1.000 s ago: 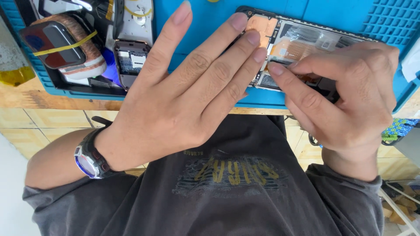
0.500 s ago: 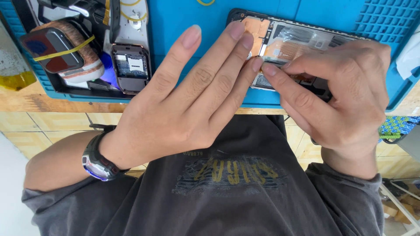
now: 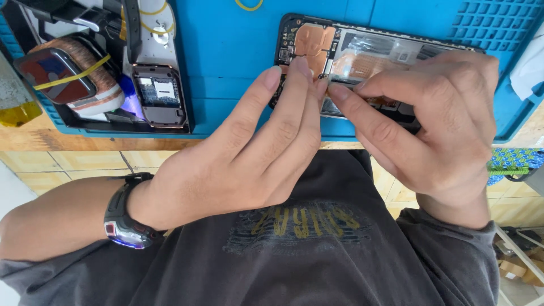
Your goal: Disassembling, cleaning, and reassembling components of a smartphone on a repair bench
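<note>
An opened phone (image 3: 368, 51) lies with its back off on a blue work mat (image 3: 226, 56), showing copper shielding and circuit boards. My left hand (image 3: 249, 153) lies over its near edge, fingers straight and together, their tips pressing on the phone's left part; the thumb is hidden. My right hand (image 3: 436, 124) covers the phone's right half. Its thumb and forefinger pinch a thin pale strip (image 3: 362, 79) at the phone's middle, and their tips touch my left fingertips.
A black tray (image 3: 122, 122) at the left holds a small watch body (image 3: 158, 93) and a watch (image 3: 54, 76) bound with a yellow rubber band. A bottle of yellow liquid (image 3: 14, 102) stands at the far left. The table's wooden edge (image 3: 85, 141) runs below the mat. A wristwatch (image 3: 122, 221) is on my left wrist.
My left fingers have drawn together and slid right until they meet my right fingertips. My right hand has stayed pinching at the phone's middle.
</note>
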